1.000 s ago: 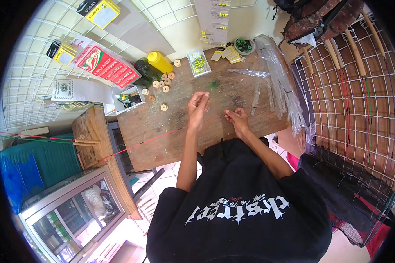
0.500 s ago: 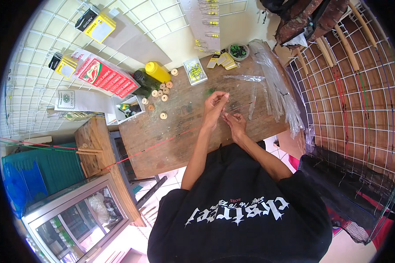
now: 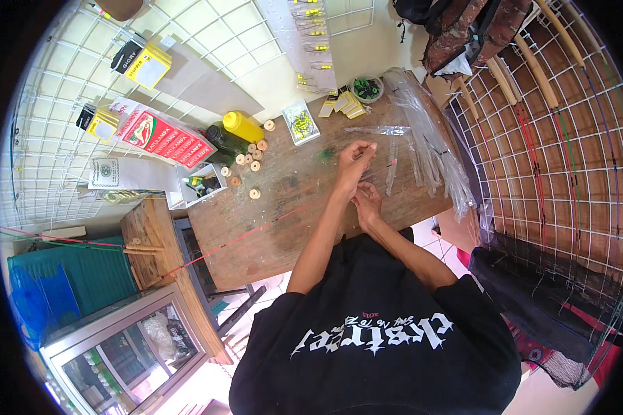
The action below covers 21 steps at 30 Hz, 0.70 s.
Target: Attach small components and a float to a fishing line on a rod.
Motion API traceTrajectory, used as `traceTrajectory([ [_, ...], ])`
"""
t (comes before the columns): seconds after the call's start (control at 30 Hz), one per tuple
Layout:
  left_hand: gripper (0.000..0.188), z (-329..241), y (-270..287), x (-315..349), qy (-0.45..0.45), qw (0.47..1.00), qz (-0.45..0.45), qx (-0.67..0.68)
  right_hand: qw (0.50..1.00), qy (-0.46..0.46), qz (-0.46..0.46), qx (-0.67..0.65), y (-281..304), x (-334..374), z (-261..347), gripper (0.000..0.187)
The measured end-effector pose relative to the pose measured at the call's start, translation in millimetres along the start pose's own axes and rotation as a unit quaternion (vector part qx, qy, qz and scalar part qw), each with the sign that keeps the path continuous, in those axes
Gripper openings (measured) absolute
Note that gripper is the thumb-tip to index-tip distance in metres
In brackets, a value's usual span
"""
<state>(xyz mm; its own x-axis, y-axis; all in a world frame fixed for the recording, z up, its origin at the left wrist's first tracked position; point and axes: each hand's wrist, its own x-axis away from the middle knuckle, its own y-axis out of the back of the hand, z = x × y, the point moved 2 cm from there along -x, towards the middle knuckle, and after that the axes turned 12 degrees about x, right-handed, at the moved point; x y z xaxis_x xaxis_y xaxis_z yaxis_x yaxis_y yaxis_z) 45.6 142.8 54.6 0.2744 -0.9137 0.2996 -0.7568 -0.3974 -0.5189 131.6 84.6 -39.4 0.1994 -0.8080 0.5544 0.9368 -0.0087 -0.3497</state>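
Note:
Both my hands are over the wooden table, close together at the thin end of a slender red fishing rod. The rod slants in from the lower left across the table and passes under my left wrist. My left hand is raised, its fingertips pinched together; whatever is between them is too fine to make out. Just below it, my right hand has its fingers curled and closed by the rod's tip section. The palms hide what the right fingers hold. A small green tangle lies on the table left of my left hand.
Clear plastic sleeves lie at the right. Behind are a white tray of yellow beads, a tub, a yellow bottle and several cork rings. Rods with wooden handles hang on the right-hand grid.
My left hand has moved slightly right and turned, its fingertips now further right. My right hand has drawn a little closer below it. The view has shifted slightly.

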Motion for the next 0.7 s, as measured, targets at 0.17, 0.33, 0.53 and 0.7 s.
traceTrajectory([
  [0.17,0.022,13,6,-12,0.022,0.999,0.004,-0.035,0.999,0.000,0.033,0.037,1,-5,-4,0.021],
  [0.33,0.021,17,4,-16,0.042,0.999,-0.012,-0.003,0.996,0.020,0.062,0.062,3,-10,-3,0.022],
  [0.53,0.020,18,0,-20,0.043,0.999,-0.018,0.010,0.993,0.015,0.097,0.071,2,-11,-2,0.022],
  [0.7,0.025,21,3,-19,0.070,0.997,0.007,-0.017,0.989,0.035,0.075,0.120,2,-12,1,0.016],
])
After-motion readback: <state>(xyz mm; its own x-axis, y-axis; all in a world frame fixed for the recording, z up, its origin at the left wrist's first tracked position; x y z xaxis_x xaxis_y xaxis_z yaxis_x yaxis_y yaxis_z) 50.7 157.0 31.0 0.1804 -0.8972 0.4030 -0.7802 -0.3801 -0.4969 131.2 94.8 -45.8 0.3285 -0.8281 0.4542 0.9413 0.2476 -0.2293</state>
